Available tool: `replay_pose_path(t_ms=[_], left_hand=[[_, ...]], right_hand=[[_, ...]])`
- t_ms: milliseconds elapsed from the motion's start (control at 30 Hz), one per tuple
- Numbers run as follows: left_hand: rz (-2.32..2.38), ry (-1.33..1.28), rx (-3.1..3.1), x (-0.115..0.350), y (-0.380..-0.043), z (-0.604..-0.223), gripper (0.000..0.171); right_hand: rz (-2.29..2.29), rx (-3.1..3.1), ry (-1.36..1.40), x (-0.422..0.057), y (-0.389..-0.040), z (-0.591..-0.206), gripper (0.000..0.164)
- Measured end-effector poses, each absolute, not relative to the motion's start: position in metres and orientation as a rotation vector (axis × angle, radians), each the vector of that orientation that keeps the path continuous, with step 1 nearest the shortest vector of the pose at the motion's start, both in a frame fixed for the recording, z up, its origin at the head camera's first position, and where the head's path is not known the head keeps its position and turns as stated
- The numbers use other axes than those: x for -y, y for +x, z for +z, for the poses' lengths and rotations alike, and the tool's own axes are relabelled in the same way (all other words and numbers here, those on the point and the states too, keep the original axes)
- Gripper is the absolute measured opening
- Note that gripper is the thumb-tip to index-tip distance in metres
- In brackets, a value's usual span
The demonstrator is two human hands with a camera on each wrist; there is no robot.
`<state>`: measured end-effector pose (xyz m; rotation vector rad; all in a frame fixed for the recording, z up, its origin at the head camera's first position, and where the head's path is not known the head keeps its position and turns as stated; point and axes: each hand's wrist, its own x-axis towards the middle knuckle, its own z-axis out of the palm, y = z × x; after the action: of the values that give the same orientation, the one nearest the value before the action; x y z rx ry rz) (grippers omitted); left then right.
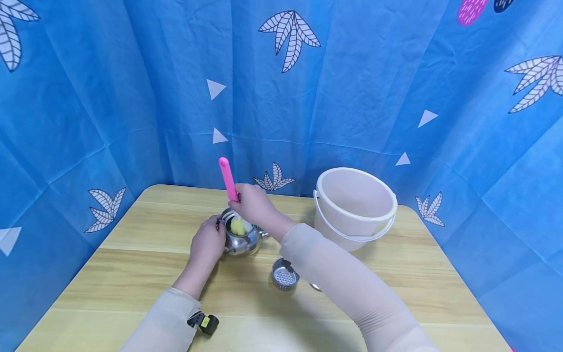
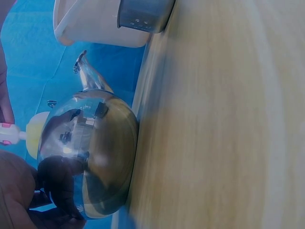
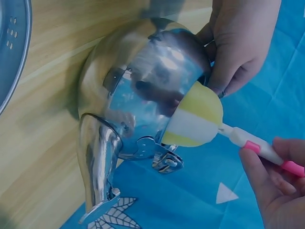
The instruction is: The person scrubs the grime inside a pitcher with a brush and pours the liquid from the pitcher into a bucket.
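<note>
A shiny steel teapot (image 1: 242,247) stands lidless on the wooden table, its spout (image 3: 98,157) pointing right in the head view. My left hand (image 1: 208,242) grips the teapot at its left side, near the rim; some of its fingers are hidden behind the pot. My right hand (image 1: 255,203) holds a sponge brush by its pink and white handle (image 1: 227,178), which rises tilted above the pot. The brush's yellow and white sponge head (image 3: 198,117) sits partly in the teapot's mouth.
A perforated steel strainer cup (image 1: 284,277) is on the table in front of the teapot. Beside it, a small metal edge (image 1: 315,287) shows from under my right forearm. To the right stands a white bucket (image 1: 352,227) with its handle lowered. Blue curtains (image 1: 272,98) surround the table.
</note>
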<state>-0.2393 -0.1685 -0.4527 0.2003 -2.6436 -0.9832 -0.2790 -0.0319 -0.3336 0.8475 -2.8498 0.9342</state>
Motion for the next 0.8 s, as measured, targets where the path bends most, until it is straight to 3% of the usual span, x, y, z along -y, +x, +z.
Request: replay_pose_path(t_ms=[800], left_hand=[[-1.033,0.207,2.669,0.1688,-0.2386,-0.4496,0.045]], right_hand=[[1.115,2.853,0.695,0.0255,-0.283,-0.3354,0.011]])
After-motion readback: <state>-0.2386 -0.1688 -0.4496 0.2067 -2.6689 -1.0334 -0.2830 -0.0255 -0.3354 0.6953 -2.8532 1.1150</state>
